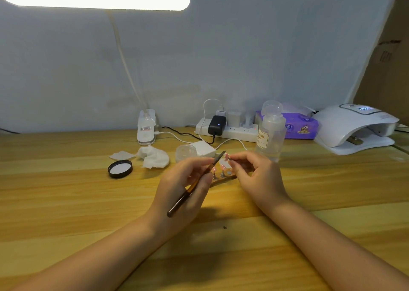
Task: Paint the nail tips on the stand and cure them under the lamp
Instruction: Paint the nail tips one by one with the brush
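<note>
Fingertips of the right hand (256, 175) pinch a small pink nail tip (226, 157) on its peg, lifted just above the wooden stand (223, 178). The left hand (183, 184) grips a brush (194, 185), fingers curled round its dark handle. The brush's long axis runs from near left to far right, bristles pointing up at the held tip and nearly touching it. Two more pink tips stand upright on the stand between the hands. All this sits over a pale wooden table (66, 202) against a grey-white wall. Far right stands the white curing lamp (354, 129); a clear bottle (271, 133) is just beyond the right hand. A black lid (120, 169) and crumpled wipes (153, 156) lie to the left.
</note>
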